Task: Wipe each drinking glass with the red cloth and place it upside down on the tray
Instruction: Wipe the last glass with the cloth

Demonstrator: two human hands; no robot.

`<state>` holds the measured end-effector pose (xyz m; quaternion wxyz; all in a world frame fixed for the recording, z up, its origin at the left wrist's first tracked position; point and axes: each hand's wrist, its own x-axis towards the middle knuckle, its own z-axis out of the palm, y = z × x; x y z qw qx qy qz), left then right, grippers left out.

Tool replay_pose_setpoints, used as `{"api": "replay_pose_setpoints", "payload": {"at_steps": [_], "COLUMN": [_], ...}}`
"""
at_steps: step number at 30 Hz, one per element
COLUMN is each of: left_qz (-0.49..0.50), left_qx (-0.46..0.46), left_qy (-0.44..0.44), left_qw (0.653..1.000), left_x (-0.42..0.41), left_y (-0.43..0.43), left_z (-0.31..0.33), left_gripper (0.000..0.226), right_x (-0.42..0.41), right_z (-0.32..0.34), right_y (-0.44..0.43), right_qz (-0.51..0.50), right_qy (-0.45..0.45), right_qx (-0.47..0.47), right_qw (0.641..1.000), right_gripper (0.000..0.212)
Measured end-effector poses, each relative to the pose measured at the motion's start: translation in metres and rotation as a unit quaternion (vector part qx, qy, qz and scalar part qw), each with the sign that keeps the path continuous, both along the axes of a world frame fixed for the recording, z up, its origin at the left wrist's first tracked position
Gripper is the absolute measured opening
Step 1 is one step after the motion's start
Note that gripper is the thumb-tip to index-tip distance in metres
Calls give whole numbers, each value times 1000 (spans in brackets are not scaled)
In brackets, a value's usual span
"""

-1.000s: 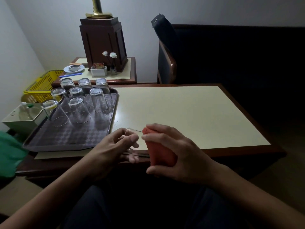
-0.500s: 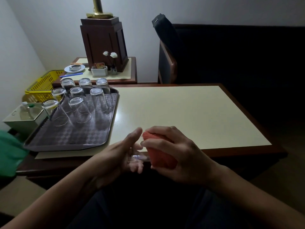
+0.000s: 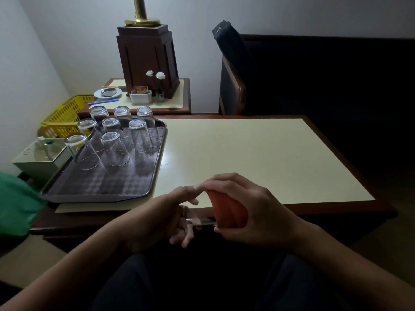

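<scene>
A clear drinking glass (image 3: 197, 217) lies on its side in front of me at the table's near edge. My left hand (image 3: 161, 218) holds its bare end, thumb on top and fingers below. My right hand (image 3: 251, 209) grips the red cloth (image 3: 226, 212), which is wrapped round the glass's other end and hides it. To the left, a dark checkered tray (image 3: 101, 187) carries several clear glasses (image 3: 114, 149) standing upside down in rows at its far end; its near half is bare.
The cream-topped table (image 3: 258, 153) has a dark wood rim. A side table behind holds a wooden lamp base (image 3: 148, 61), a saucer and small flowers. A yellow basket (image 3: 65, 115), a grey box (image 3: 40, 158) and a green bag (image 3: 15, 203) are at left. A dark chair (image 3: 231, 86) stands behind.
The left thumb has lifted and straightened over the glass, and the hand has turned on it. The right hand with the cloth has stayed on the glass's other end.
</scene>
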<state>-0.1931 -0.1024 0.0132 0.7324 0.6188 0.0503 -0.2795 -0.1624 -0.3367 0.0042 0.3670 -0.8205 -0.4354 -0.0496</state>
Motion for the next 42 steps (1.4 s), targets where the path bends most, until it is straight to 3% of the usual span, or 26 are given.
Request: {"api": "replay_pose_setpoints", "payload": {"at_steps": [2, 4, 5, 7, 10, 12, 14, 17, 19, 21, 23, 25, 26, 28, 30, 31, 33, 35, 37, 39, 40, 42], "left_qz": [-20, -24, -23, -16, 10, -8, -10, -24, 0, 31, 18, -9, -10, 3, -1, -5, -9, 0, 19, 46, 59, 58], "left_qx": [-3, 75, 112, 113, 37, 7, 3, 110, 74, 19, 30, 28, 8, -11, 36, 53, 56, 26, -20, -66, -83, -77], "left_qy": [-37, -149, -202, -215, -46, 27, -19, -182, -151, -63, 20, 37, 18, -75, -180, -206, -192, -135, -57, -4, -8, -72], "left_qw": [999, 986, 973, 970, 998, 1000, 1000, 977, 986, 997, 999, 999, 1000, 997, 983, 977, 980, 990, 998, 997, 995, 993], "left_x": [-1, -1, -2, 0, 4, 4, 4, 4, 5, 7, 6, 5, 5, 7, 5, 3, 2, 1, 4, 5, 6, 5], "left_y": [2, 6, 8, 10, 7, 3, 5, 13, 14, 11, 7, 4, 4, 8, 13, 14, 13, 7, 2, -1, -1, 0], "left_z": [-1, 2, 4, 4, -6, -11, -15, -11, -8, -11, -12, -15, -15, -14, -8, -7, -7, -9, -14, -14, -13, -10], "left_gripper": [66, 59, 51, 46, 59, 56, 49, 48, 45, 46, 51, 53, 52, 45, 49, 52, 51, 51, 58, 56, 53, 52], "right_x": [3, 7, 7, 2, -1, 0, 4, 5, 4, 1, 2, 6, 9, 12, 13, 13, 7, 2, 1, 3, 3, 4], "right_z": [0, 3, 3, 3, -3, -7, -8, -5, -2, 1, -3, -5, -7, -5, -1, 1, 5, 4, -3, -4, -3, 2], "right_y": [-4, -6, -6, -2, 1, 1, -1, -3, -2, 1, 0, -4, -6, -9, -10, -10, -7, -2, 3, 2, 2, 2], "right_qz": [-27, -44, -40, -33, -13, -1, -26, -50, -35, -32, -2, 17, 12, -30, -49, -48, -39, -13, 10, -3, -23, -69], "right_qy": [119, 264, 288, 245, 50, 8, 85, 288, 291, 182, 15, -46, -25, 113, 260, 282, 223, 79, -64, -105, -67, 152], "right_qx": [57, 98, 96, 56, 7, 7, 30, 87, 91, 52, 6, -9, 8, 62, 88, 78, 24, -15, -11, 17, 44, 130], "right_qw": [991, 959, 952, 967, 999, 1000, 996, 953, 952, 981, 1000, 999, 1000, 991, 960, 955, 974, 997, 998, 994, 996, 977], "right_gripper": [77, 74, 73, 76, 82, 78, 75, 70, 70, 73, 73, 72, 72, 72, 72, 72, 77, 83, 79, 71, 69, 62]}}
